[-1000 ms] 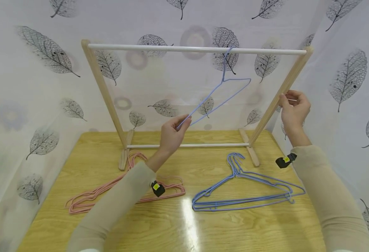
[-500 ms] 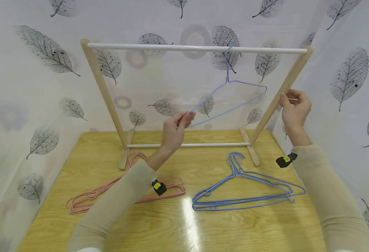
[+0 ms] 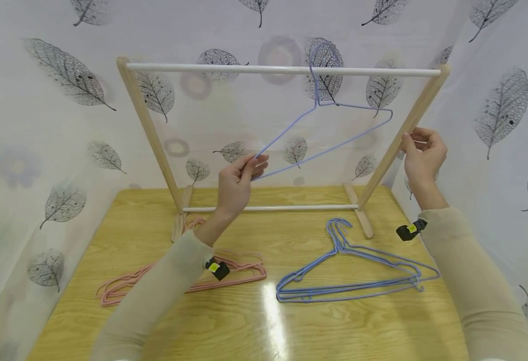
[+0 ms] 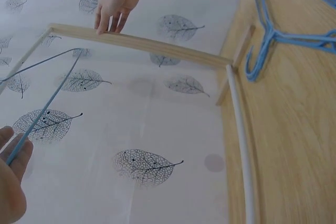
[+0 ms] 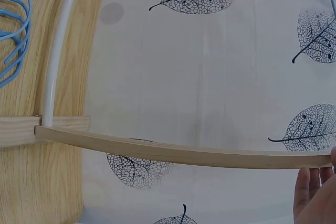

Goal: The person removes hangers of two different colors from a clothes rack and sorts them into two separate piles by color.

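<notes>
My left hand [image 3: 237, 183] holds the lower left corner of a blue wire hanger [image 3: 282, 133]. The hanger slants up to the right, and its hook rises above the white top rail of a small clothes rack [image 3: 228, 69]. Whether the hook touches the rail I cannot tell. In the left wrist view the hanger's wire [image 4: 44, 106] runs across the left hand's fingers [image 4: 20, 153]. My right hand [image 3: 424, 158] pinches the rack's right wooden post between thumb and fingers; in the right wrist view that post [image 5: 184, 155] crosses to the fingertips.
Several blue hangers [image 3: 349, 290] lie stacked on the wooden table [image 3: 228, 326] at the right. Pink hangers [image 3: 241, 278] lie at the left, partly behind the left forearm. The rack's feet [image 3: 364, 223] stand near the table's back edge, with leaf-patterned sheeting behind.
The left hand has moved left and slightly up with the hanger. The hanger's hook has risen from rail height to above the rail, and its body has swung broader to view. The right hand stays put.
</notes>
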Demonstrator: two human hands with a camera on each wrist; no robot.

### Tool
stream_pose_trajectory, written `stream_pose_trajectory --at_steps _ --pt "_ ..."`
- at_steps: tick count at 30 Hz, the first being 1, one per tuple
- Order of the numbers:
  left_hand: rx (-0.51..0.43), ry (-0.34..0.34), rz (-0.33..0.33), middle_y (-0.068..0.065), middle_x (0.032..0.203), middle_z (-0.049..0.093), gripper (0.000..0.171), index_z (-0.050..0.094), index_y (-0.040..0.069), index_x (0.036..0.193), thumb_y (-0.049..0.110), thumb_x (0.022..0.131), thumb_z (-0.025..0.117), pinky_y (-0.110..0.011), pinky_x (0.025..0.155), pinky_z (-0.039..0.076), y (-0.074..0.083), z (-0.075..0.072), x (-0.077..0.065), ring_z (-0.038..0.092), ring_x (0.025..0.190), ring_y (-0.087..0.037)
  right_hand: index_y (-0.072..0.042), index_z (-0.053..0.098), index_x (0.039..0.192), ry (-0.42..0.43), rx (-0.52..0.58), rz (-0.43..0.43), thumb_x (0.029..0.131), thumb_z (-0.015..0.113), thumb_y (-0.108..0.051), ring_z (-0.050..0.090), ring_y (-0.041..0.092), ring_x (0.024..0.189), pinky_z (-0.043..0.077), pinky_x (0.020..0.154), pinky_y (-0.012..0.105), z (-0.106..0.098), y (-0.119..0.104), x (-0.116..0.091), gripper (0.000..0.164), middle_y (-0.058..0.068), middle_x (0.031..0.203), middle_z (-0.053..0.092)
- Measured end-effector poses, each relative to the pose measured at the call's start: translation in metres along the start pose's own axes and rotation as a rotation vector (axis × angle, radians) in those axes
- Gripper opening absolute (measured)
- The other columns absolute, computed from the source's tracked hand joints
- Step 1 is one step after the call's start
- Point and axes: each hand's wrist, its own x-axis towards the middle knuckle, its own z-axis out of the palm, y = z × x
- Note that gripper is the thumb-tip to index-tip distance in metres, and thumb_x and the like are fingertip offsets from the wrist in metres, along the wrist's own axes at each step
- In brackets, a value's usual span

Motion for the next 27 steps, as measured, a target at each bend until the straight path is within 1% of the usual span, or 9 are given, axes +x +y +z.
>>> stream_pose_trajectory --at_steps 5,10,14,20,23,27 --pt "0.0 -0.034 0.001 -0.032 0.123 0.073 0.026 0.067 -0.015 0.122 0.001 0.109 0.052 -0.028 0.096 0.066 0.0 -0.008 -0.01 0.074 0.112 -0.046 -0.02 0.07 0.104 -0.003 0.017 0.011 0.097 0.075 -0.009 0.063 0.003 0.083 0.059 0.072 0.006 -0.002 0.0 0.0 0.014 -0.01 0.096 0.063" --pt "0.006 -0.068 -0.049 -0.032 0.123 0.073 0.026 0.067 -0.015 0.122 0.002 0.11 0.051 -0.028 0.096 0.066 -0.003 -0.016 -0.025 0.074 0.112 -0.044 -0.02 0.069 0.103 -0.016 0.03 -0.007 0.097 0.075 -0.009 0.063 0.004 0.083 0.06 0.072 0.007 -0.001 0.002 0.001 0.014 -0.009 0.097 0.063" --pt "0.01 -0.098 -0.093 -0.032 0.125 0.072 0.027 0.067 -0.014 0.123 0.003 0.111 0.05 -0.029 0.096 0.066 -0.009 -0.022 -0.04 0.073 0.113 -0.043 -0.019 0.069 0.105 -0.019 0.03 -0.007 0.097 0.074 -0.009 0.062 0.003 0.084 0.059 0.073 0.006 -0.001 0.002 0.001 0.014 -0.009 0.097 0.062" --pt "-0.003 -0.143 -0.138 -0.034 0.125 0.071 0.03 0.067 -0.015 0.123 0.006 0.112 0.049 -0.03 0.094 0.066 -0.028 -0.027 -0.07 0.073 0.112 -0.044 -0.02 0.069 0.106 -0.014 -0.001 -0.015 0.098 0.074 -0.01 0.062 0.003 0.084 0.059 0.073 0.006 -0.001 0.002 0.001 0.013 -0.011 0.097 0.061" --pt "-0.009 -0.164 -0.153 -0.034 0.124 0.071 0.031 0.067 -0.015 0.123 0.007 0.112 0.049 -0.031 0.092 0.067 -0.04 -0.026 -0.087 0.074 0.109 -0.044 -0.021 0.069 0.104 -0.011 -0.005 -0.02 0.098 0.074 -0.011 0.061 0.003 0.083 0.059 0.072 0.006 -0.002 0.002 0.0 0.013 -0.012 0.096 0.062" --pt "-0.052 -0.192 -0.193 -0.036 0.124 0.07 0.032 0.066 -0.017 0.124 0.007 0.112 0.049 -0.032 0.091 0.067 -0.054 -0.021 -0.108 0.073 0.108 -0.048 -0.021 0.069 0.104 -0.011 0.001 -0.02 0.098 0.074 -0.011 0.062 0.003 0.083 0.059 0.071 0.006 -0.001 0.002 0.0 0.013 -0.011 0.095 0.062"
